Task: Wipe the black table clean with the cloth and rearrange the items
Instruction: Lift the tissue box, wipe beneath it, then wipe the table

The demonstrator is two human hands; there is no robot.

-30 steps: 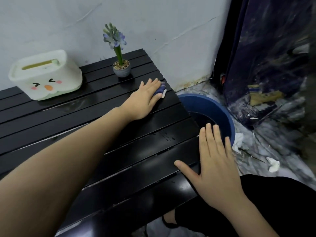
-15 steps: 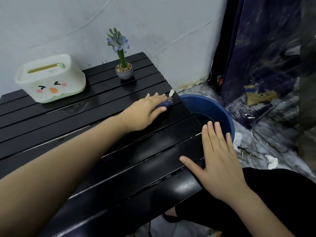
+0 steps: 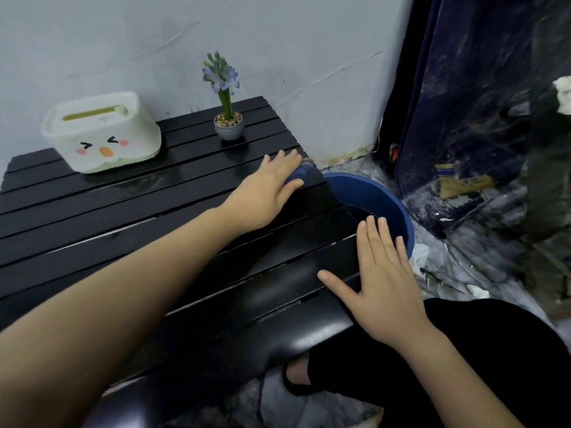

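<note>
The left hand (image 3: 272, 186) lies flat with straight fingers, pressing the blue cloth (image 3: 301, 174) on the desk (image 3: 123, 217). The right hand (image 3: 383, 279) rests spread on the desk edge nearer the body.

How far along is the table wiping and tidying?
Midway, it seems. Done: slats near the box show wet streaks, so that part looks wiped. In hand: the left hand presses the cloth flat at the table edge by the bucket; the right hand rests flat on the front corner. Left: the near slats, and rearranging the box and plant, both at the back.
</note>
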